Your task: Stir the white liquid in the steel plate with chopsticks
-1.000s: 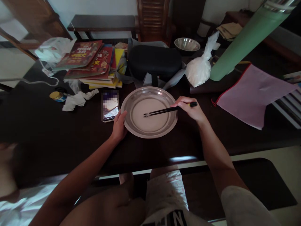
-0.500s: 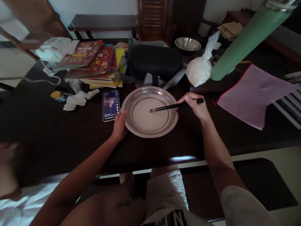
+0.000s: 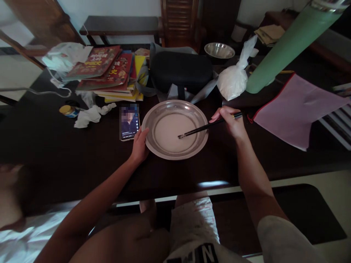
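A round metal basin (image 3: pixel 175 155) stands on the dark table, with a pale, whitish mixture (image 3: pixel 172 128) across its bottom. My left hand (image 3: pixel 140 145) grips the basin's left rim, thumb over the edge and fingers at the outside. In my right hand (image 3: pixel 229 120), closed above the right rim, is a pair of black chopsticks (image 3: pixel 203 128). Their tips, smeared with white, point down left into the mixture. Just left of my left hand lies a phone (image 3: pixel 129 124) with its screen lit.
Behind the basin sits a black case (image 3: pixel 181 69). Stacked books (image 3: pixel 101 69) and crumpled tissue (image 3: pixel 91 116) are left. To the right are a tied bag of white powder (image 3: pixel 232 83), a green bottle (image 3: pixel 285 51) and a pink mesh pouch (image 3: pixel 293 107). Another person (image 3: pixel 11 201) is at left.
My right hand has shifted slightly right, and the chopstick tips have come nearer to me and a little right, now close together. My left hand and the basin have stayed put.
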The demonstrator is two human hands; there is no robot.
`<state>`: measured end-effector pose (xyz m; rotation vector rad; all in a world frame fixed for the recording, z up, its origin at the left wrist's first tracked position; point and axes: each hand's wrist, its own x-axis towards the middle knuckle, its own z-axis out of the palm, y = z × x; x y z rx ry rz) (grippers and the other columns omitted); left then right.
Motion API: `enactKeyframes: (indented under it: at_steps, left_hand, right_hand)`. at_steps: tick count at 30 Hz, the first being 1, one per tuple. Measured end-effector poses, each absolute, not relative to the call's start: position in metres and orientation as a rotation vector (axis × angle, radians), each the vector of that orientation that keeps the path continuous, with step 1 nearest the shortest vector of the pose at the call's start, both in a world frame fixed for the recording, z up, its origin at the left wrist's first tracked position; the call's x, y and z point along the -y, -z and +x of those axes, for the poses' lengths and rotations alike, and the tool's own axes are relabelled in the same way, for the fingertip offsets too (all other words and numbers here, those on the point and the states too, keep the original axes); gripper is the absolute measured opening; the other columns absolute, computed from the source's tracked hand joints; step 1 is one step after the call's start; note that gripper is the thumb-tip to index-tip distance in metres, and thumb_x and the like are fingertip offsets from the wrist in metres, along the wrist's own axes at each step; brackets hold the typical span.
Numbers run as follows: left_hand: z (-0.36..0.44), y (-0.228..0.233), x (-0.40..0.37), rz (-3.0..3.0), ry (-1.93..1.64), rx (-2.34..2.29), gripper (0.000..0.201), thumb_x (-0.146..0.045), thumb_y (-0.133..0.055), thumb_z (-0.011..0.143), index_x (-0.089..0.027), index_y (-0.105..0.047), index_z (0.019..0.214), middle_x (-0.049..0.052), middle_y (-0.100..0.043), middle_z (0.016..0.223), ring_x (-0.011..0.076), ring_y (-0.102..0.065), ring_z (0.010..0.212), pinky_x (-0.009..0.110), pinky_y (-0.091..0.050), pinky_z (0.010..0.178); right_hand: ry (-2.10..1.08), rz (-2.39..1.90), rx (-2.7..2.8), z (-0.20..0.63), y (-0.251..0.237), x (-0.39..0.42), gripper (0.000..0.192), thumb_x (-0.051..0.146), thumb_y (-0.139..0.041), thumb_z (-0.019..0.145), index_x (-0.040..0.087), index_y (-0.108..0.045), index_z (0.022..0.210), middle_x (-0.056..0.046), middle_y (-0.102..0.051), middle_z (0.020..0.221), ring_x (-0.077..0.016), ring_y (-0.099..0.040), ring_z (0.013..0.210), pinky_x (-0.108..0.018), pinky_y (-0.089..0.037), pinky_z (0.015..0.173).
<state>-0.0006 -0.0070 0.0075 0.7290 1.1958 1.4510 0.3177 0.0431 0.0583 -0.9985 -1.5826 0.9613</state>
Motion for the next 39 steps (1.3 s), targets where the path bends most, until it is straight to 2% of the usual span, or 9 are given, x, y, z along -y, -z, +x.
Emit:
enactKeyframes:
  at_steps: [6, 11, 17, 20, 23, 28, 30, 34, 39]
  left_hand:
    - [0.0013, -0.0081, 0.0066, 0.763, -1.458, -1.178, 0.035, -0.047, -0.081, 0.069, -0.021, -0.068, 0.088, 0.002, -0.076, 0.088, 0.0251, -0.073, 0.089, 0.034, -0.060, 0.075]
    - [0.0000, -0.0083, 0.0069, 0.760, -1.439, -1.185, 0.034, -0.046, -0.080, 0.070, -0.021, -0.067, 0.089, 0.003, -0.075, 0.087, 0.0258, -0.073, 0.092, 0.033, -0.059, 0.074]
    - [0.0005, -0.0082, 0.0067, 0.744, -1.460, -1.190, 0.037, -0.047, -0.083, 0.066, -0.020, -0.067, 0.087, 0.001, -0.075, 0.084, 0.0235, -0.073, 0.085, 0.030, -0.058, 0.071]
    - [0.0002, -0.0074, 0.0065, 0.721, -1.459, -1.195, 0.036, -0.046, -0.083, 0.066, -0.020, -0.068, 0.086, 0.001, -0.074, 0.081, 0.0229, -0.073, 0.084, 0.029, -0.057, 0.068]
    - [-0.0013, -0.0069, 0.0065, 0.718, -1.441, -1.180, 0.038, -0.046, -0.084, 0.065, -0.020, -0.069, 0.089, 0.003, -0.075, 0.086, 0.0255, -0.073, 0.090, 0.031, -0.059, 0.071]
    - [-0.0026, -0.0058, 0.0065, 0.781, -1.434, -1.167, 0.034, -0.046, -0.080, 0.071, -0.020, -0.067, 0.090, 0.005, -0.075, 0.094, 0.0287, -0.072, 0.100, 0.035, -0.060, 0.079]
    - [-0.0020, -0.0052, 0.0064, 0.809, -1.442, -1.161, 0.032, -0.045, -0.078, 0.074, -0.019, -0.067, 0.091, 0.005, -0.075, 0.093, 0.0291, -0.071, 0.103, 0.035, -0.060, 0.080]
    - [-0.0013, -0.0037, 0.0060, 0.795, -1.444, -1.150, 0.035, -0.045, -0.078, 0.073, -0.019, -0.067, 0.093, 0.005, -0.075, 0.092, 0.0295, -0.072, 0.103, 0.036, -0.060, 0.081]
    - [-0.0021, -0.0025, 0.0056, 0.801, -1.439, -1.145, 0.035, -0.046, -0.078, 0.073, -0.020, -0.066, 0.094, 0.004, -0.075, 0.093, 0.0286, -0.072, 0.101, 0.036, -0.060, 0.081]
  right_hand:
    - [-0.936, -1.001, 1.763, 0.3116, -0.0603, -0.0417, 0.038, 0.060, -0.064, 0.086, 0.027, -0.079, 0.076, -0.002, -0.078, 0.080, -0.0180, -0.071, 0.081, -0.035, -0.055, 0.079]
    - [-0.927, -1.017, 1.593, 0.3152, -0.0607, -0.0420, 0.041, 0.058, -0.059, 0.091, 0.026, -0.078, 0.074, -0.001, -0.075, 0.068, -0.0179, -0.071, 0.069, -0.035, -0.056, 0.073]
    - [-0.934, -0.974, 1.784, 0.3113, -0.0600, -0.0414, 0.038, 0.059, -0.064, 0.087, 0.026, -0.080, 0.076, -0.002, -0.077, 0.079, -0.0173, -0.071, 0.079, -0.033, -0.054, 0.077]
    - [-0.848, -1.018, 1.645, 0.3162, -0.0591, -0.0428, 0.036, 0.053, -0.062, 0.091, 0.026, -0.079, 0.075, -0.001, -0.077, 0.074, -0.0167, -0.071, 0.076, -0.033, -0.054, 0.077]
    - [-0.950, -0.988, 1.597, 0.3161, -0.0581, -0.0420, 0.038, 0.054, -0.060, 0.092, 0.026, -0.079, 0.075, -0.001, -0.075, 0.070, -0.0173, -0.071, 0.069, -0.034, -0.054, 0.071]
    - [-0.954, -0.958, 1.793, 0.3107, -0.0580, -0.0410, 0.033, 0.055, -0.065, 0.088, 0.027, -0.080, 0.079, -0.002, -0.078, 0.082, -0.0174, -0.071, 0.082, -0.035, -0.054, 0.080]
    - [-0.866, -1.004, 1.712, 0.3135, -0.0581, -0.0420, 0.033, 0.054, -0.064, 0.090, 0.027, -0.080, 0.079, -0.001, -0.078, 0.080, -0.0168, -0.071, 0.081, -0.034, -0.053, 0.080]
    - [-0.900, -0.998, 1.600, 0.3165, -0.0581, -0.0421, 0.038, 0.053, -0.060, 0.092, 0.026, -0.078, 0.072, -0.001, -0.076, 0.071, -0.0166, -0.070, 0.071, -0.034, -0.054, 0.073]
    - [-0.962, -0.956, 1.789, 0.3100, -0.0587, -0.0402, 0.035, 0.056, -0.064, 0.089, 0.027, -0.080, 0.078, -0.002, -0.078, 0.080, -0.0171, -0.072, 0.080, -0.034, -0.054, 0.078]
